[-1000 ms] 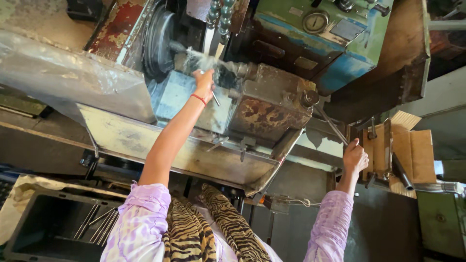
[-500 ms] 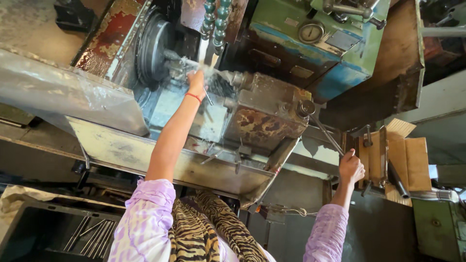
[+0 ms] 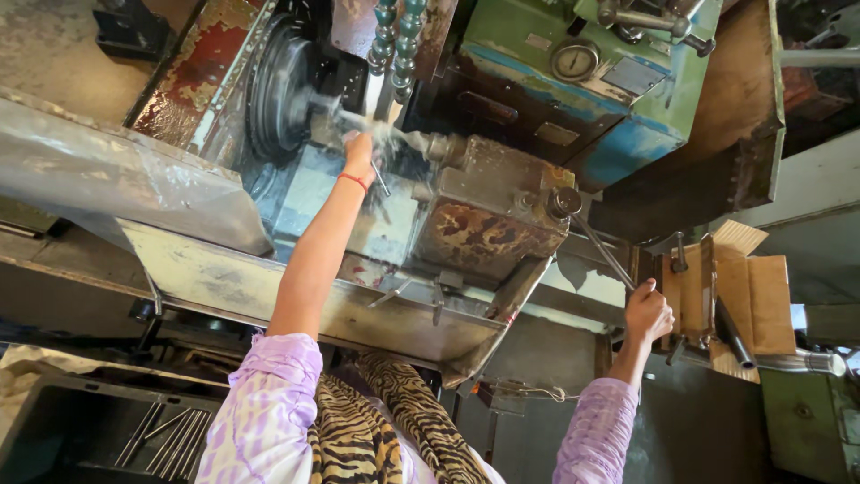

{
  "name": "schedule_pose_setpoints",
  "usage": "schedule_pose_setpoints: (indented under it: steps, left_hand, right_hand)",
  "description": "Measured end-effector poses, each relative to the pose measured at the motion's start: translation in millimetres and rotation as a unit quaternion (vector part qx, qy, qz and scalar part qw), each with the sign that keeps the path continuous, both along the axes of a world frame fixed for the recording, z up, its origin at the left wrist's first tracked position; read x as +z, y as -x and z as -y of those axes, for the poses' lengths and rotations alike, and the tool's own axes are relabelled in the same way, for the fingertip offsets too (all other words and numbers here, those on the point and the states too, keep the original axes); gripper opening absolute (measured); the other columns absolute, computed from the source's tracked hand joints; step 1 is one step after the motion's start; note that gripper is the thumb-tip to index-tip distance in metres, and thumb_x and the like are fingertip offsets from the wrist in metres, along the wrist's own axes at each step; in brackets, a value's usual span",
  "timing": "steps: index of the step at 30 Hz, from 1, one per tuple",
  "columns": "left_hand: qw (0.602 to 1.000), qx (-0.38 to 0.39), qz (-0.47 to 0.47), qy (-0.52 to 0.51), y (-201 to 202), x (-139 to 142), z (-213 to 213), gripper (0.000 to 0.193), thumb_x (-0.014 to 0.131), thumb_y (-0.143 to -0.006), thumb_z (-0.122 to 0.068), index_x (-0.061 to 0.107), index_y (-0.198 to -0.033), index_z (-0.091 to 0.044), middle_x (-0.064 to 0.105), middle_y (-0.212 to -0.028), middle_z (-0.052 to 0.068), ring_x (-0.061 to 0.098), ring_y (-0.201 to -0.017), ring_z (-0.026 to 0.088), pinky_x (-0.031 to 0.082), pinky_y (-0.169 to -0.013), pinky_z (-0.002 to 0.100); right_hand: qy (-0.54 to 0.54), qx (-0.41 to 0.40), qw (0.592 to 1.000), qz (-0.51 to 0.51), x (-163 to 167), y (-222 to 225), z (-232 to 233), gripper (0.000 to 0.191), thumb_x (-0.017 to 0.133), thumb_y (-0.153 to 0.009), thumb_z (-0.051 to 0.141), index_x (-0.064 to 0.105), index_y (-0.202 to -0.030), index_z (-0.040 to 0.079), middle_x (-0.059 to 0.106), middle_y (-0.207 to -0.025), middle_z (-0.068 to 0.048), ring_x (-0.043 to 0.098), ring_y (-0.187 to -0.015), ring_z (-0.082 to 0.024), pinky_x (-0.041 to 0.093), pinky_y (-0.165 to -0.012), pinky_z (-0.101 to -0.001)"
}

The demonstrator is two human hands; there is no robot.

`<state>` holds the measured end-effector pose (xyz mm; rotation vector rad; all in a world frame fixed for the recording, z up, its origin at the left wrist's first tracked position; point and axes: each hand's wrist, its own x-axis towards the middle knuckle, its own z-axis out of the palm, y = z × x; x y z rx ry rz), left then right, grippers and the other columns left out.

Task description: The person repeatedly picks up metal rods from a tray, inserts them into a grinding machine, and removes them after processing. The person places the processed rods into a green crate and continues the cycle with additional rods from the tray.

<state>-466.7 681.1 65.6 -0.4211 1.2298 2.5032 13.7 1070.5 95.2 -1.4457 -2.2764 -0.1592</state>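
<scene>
the lathe chuck (image 3: 282,99) sits at the upper left of the machine, blurred as if spinning, with a thin workpiece (image 3: 354,119) sticking out of it towards the tool block, under a stream of coolant (image 3: 394,136). the left hand (image 3: 360,154) reaches right up to that workpiece, fingers curled close around or against it; spray and blur hide the fingertips, so i cannot tell whether it actually grips the piece or only touches it. the right hand (image 3: 647,312) is closed around the end of a long metal lever (image 3: 602,251) that runs up to the rusty carriage block (image 3: 488,220). the main risk, as i judge it, is the left hand so near a turning part: the red thread bracelet (image 3: 352,180) or a wet finger could catch and be drawn in. a careless pull on the lever could also drive the block towards that hand. coolant makes every surface slippery, so a grip may slide. the loose purple sleeve (image 3: 269,403) hangs above the splash tray (image 3: 269,287), well apart from the chuck.
</scene>
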Motion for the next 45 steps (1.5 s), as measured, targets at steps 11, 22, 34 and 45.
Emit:
schedule_pose_setpoints:
  steps: [11, 22, 34, 45]
  left_hand:
    - [0.997, -0.036, 0.052, 0.051, 2.7, -5.0, 1.0, 0.029, 0.060, -0.089, -0.023, 0.050, -0.116, -0.023, 0.055, -0.084, 0.001, 0.057, -0.065, 0.019, 0.044, -0.053, 0.038]
    - [0.995, -0.055, 0.011, -0.086, 7.5, -6.4, 15.7, 0.038, 0.056, -0.101, -0.016, 0.046, -0.135, -0.028, 0.057, -0.091, 0.004, 0.058, -0.070, 0.020, 0.049, -0.060, 0.039]
    - [0.993, -0.080, -0.045, -0.068, 7.7, -5.5, -0.7, 0.045, 0.066, -0.087, -0.002, 0.043, -0.121, -0.020, 0.056, -0.106, 0.006, 0.062, -0.087, 0.024, 0.054, -0.072, 0.048]
    - [0.989, -0.074, -0.087, -0.088, 0.1, 8.5, -13.2, 0.066, 0.069, -0.079, 0.003, 0.036, -0.130, -0.022, 0.053, -0.109, 0.007, 0.060, -0.095, 0.023, 0.050, -0.089, 0.063]
  right_hand:
    - [0.014, -0.006, 1.000, 0.002, 0.9, 0.9, 0.7, 0.067, 0.041, -0.112, 0.052, 0.076, -0.084, 0.002, 0.071, -0.084, -0.027, 0.068, -0.085, -0.052, 0.053, -0.079, -0.0608]
    - [0.028, -0.017, 0.999, 0.007, -4.1, -4.0, 13.7, 0.065, 0.040, -0.113, 0.050, 0.078, -0.091, 0.003, 0.071, -0.088, -0.030, 0.067, -0.088, -0.054, 0.052, -0.078, -0.0632]
    - [-0.037, -0.011, 0.999, -0.032, -3.3, 5.5, 3.8, 0.059, 0.047, -0.111, 0.045, 0.076, -0.082, 0.003, 0.069, -0.078, -0.027, 0.068, -0.077, -0.051, 0.053, -0.071, -0.0612]
    - [-0.110, 0.000, 0.993, -0.045, -3.4, 7.0, 4.6, 0.056, 0.054, -0.110, 0.042, 0.074, -0.075, 0.004, 0.067, -0.071, -0.024, 0.066, -0.066, -0.047, 0.052, -0.061, -0.0580]
